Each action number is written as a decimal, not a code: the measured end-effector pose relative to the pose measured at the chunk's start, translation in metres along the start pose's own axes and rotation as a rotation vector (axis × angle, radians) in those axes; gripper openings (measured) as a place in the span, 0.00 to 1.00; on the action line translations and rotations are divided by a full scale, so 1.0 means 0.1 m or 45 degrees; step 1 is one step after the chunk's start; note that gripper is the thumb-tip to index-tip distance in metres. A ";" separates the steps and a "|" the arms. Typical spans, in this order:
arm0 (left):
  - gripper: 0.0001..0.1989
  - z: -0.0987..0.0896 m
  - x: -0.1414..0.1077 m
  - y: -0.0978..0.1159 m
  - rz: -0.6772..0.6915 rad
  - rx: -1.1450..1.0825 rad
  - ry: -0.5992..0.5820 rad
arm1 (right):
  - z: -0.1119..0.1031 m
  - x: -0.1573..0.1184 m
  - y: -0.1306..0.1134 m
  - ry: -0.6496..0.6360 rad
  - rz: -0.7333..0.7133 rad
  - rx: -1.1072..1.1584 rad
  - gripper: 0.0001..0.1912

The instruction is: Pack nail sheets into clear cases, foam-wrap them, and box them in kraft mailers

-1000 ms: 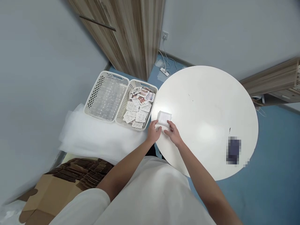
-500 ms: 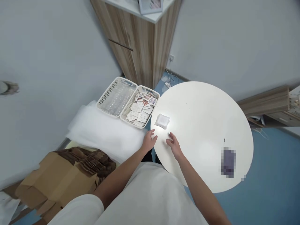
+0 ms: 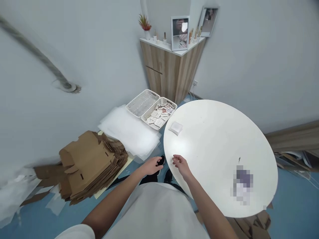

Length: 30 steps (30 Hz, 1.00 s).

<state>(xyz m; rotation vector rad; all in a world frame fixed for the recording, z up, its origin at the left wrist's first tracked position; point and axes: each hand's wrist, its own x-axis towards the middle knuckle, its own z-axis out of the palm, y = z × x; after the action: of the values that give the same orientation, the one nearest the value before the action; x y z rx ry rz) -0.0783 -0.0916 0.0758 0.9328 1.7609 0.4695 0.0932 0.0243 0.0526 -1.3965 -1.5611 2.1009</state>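
A small white wrapped packet (image 3: 175, 127) lies near the left edge of the round white table (image 3: 214, 132). My right hand (image 3: 181, 165) hovers over that edge, nearer to me than the packet, fingers loosely curled and apart with nothing in them. Beyond the table's edge, above the floor, my left hand (image 3: 152, 165) holds nothing, its thumb and fingers spread. Printed cards fill one white basket (image 3: 143, 117) at the table's left, and clear plastic cases lie in the other basket (image 3: 129, 107) beside it.
White foam sheets (image 3: 132, 132) are spread before the baskets. A pile of folded brown cardboard (image 3: 87, 159) stands at the left. Behind is a wooden corner cabinet (image 3: 166, 69) with picture frames. A blurred-out purple item (image 3: 244, 178) lies on the table's right part.
The view has tilted up, showing the cabinet top and more floor. My hands have drawn back from the packet, the left one out over the floor. The packet stays on the table.
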 end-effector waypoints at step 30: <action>0.26 -0.99 -2.07 -2.28 -0.291 0.345 1.133 | 3.13 0.33 -0.66 -0.358 -1.075 -1.835 0.21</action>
<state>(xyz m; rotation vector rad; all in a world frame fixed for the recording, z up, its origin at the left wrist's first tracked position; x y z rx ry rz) -0.2202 -0.3816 0.0823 0.7273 2.7586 0.5480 -0.1845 -0.1326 0.0915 -0.2671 -3.1750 0.5122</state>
